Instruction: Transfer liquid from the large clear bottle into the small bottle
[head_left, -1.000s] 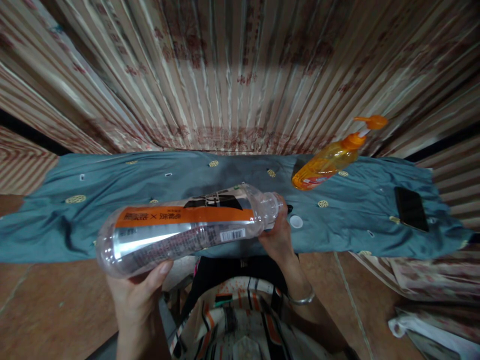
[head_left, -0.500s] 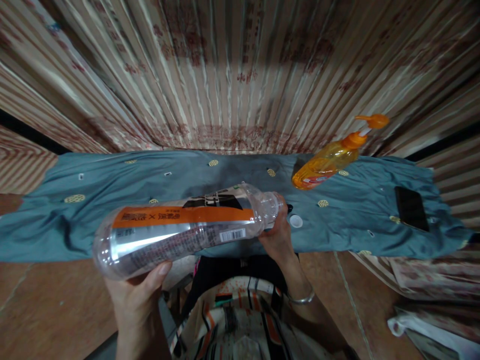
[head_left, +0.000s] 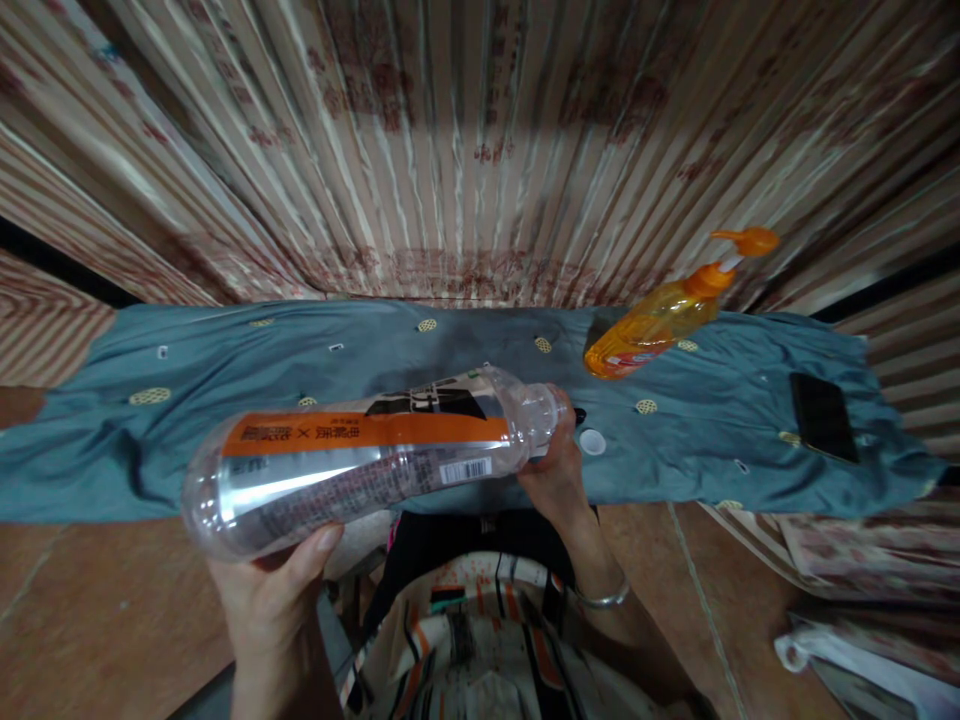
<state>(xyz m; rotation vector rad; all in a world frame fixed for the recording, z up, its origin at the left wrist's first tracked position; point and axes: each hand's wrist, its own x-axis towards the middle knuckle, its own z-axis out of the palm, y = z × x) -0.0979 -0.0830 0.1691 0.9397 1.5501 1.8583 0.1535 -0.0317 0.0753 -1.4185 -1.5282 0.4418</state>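
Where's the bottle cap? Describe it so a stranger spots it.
On the teal cloth, look just right of the right hand gripping the clear bottle. The cap lies there: small, round, white, unlike the orange pump bottle and black phone beyond.

A teal-clothed counter [head_left: 112,440] spans mid-frame. On its right part stands an orange pump bottle [head_left: 652,335], with a small white cap [head_left: 592,442] below it and a black phone [head_left: 823,417] lying flat far right.

This looks like a room in a home: long striped, flower-printed curtains [head_left: 480,150] hang behind a desk [head_left: 712,470] draped in a teal patterned cloth [head_left: 225,370], with an orange pump bottle [head_left: 652,325] and a dark phone [head_left: 823,417] on it, above a reddish tiled floor [head_left: 97,610].
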